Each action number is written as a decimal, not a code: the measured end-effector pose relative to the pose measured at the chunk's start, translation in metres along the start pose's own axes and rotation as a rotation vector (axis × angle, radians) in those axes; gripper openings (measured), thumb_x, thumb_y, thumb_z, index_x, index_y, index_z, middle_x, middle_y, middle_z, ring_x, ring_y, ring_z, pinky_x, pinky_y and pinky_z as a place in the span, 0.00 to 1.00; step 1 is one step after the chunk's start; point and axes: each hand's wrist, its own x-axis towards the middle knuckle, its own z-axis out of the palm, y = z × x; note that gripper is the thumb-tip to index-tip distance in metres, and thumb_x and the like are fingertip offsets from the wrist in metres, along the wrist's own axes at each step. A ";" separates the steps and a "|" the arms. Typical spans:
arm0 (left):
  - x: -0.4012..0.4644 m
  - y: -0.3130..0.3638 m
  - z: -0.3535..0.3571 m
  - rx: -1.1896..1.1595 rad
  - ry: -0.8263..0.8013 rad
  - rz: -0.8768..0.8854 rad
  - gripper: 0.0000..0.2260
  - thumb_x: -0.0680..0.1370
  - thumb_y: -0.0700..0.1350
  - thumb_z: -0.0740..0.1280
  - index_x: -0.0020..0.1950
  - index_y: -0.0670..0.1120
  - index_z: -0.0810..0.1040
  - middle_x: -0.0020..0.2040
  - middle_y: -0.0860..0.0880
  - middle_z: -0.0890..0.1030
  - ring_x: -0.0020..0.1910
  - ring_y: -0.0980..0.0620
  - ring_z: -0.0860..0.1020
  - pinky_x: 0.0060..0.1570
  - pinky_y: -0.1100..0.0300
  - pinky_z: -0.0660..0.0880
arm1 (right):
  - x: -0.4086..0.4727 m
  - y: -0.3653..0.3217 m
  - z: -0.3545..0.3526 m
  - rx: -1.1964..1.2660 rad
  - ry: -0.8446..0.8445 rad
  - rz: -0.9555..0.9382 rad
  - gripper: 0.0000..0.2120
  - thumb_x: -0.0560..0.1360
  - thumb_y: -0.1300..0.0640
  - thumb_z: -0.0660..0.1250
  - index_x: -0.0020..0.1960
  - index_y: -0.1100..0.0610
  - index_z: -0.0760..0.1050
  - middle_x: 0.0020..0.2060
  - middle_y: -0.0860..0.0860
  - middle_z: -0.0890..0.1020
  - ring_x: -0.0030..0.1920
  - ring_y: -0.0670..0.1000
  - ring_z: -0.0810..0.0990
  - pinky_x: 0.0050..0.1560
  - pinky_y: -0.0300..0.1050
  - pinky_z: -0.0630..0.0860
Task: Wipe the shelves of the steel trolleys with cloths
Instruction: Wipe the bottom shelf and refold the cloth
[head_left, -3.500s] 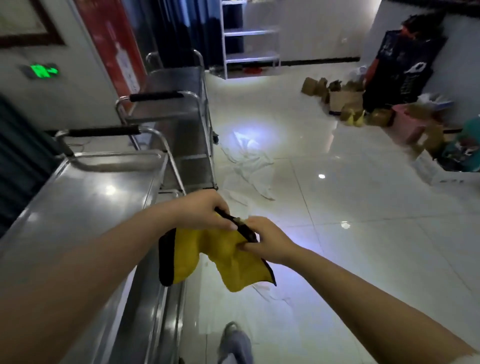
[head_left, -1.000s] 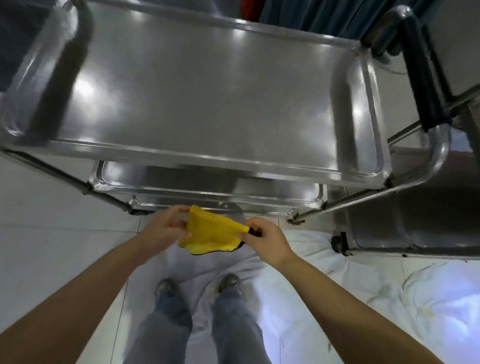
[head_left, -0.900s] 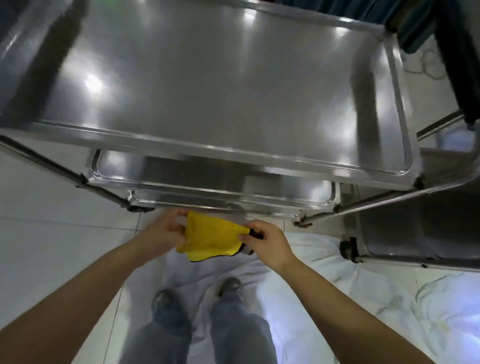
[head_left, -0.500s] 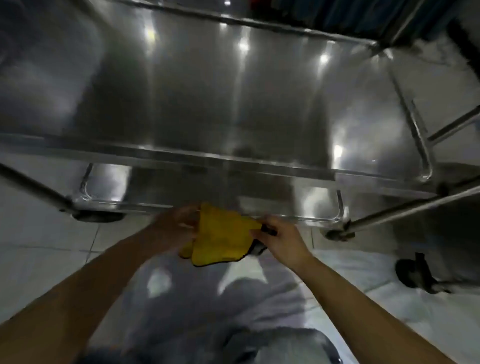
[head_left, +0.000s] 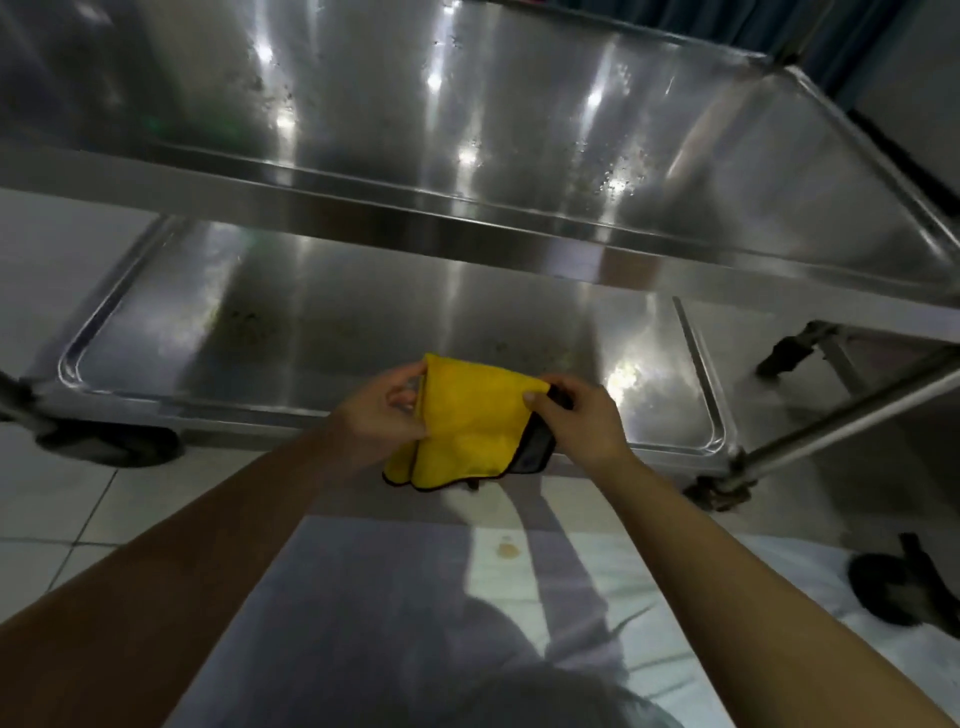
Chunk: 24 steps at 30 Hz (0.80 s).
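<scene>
A folded yellow cloth (head_left: 470, 421) with a dark underside hangs between my two hands, just above the front rim of the steel trolley's lower shelf (head_left: 363, 317). My left hand (head_left: 387, 410) pinches its left edge and my right hand (head_left: 576, 415) grips its right edge. The trolley's upper shelf (head_left: 467, 104) spans the top of the view, its surface speckled with droplets and smudges. The lower shelf shows dull marks near its middle.
A trolley leg (head_left: 841, 426) slants down at the right to a caster (head_left: 719, 491). Another wheel (head_left: 104, 441) sits at the left, and a dark caster (head_left: 893, 582) at the far right. A white sheet (head_left: 597, 571) lies on the tiled floor beneath me.
The view has dropped lower and closer, so the lower shelf now fills the middle. Both hands have kept hold of the yellow cloth and carried it forward over that shelf's front rim.
</scene>
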 end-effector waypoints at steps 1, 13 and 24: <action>0.007 0.004 0.000 0.019 0.021 0.006 0.35 0.71 0.25 0.68 0.75 0.42 0.62 0.67 0.36 0.72 0.63 0.40 0.74 0.62 0.44 0.73 | 0.009 -0.003 -0.001 -0.042 0.011 -0.010 0.07 0.76 0.54 0.69 0.52 0.54 0.80 0.45 0.47 0.79 0.43 0.45 0.77 0.36 0.23 0.68; 0.053 -0.052 -0.019 1.102 0.290 0.050 0.31 0.80 0.58 0.51 0.78 0.43 0.52 0.78 0.41 0.53 0.77 0.42 0.51 0.74 0.47 0.51 | -0.002 0.007 0.112 -0.770 -0.219 -0.231 0.26 0.81 0.39 0.49 0.77 0.41 0.50 0.78 0.52 0.52 0.77 0.60 0.48 0.72 0.66 0.44; 0.043 -0.074 -0.024 1.292 0.214 0.185 0.33 0.76 0.57 0.45 0.71 0.38 0.70 0.71 0.33 0.67 0.70 0.34 0.67 0.67 0.39 0.61 | 0.027 0.061 0.054 -0.821 -0.118 0.000 0.25 0.79 0.34 0.43 0.74 0.32 0.42 0.77 0.39 0.42 0.77 0.52 0.37 0.67 0.73 0.33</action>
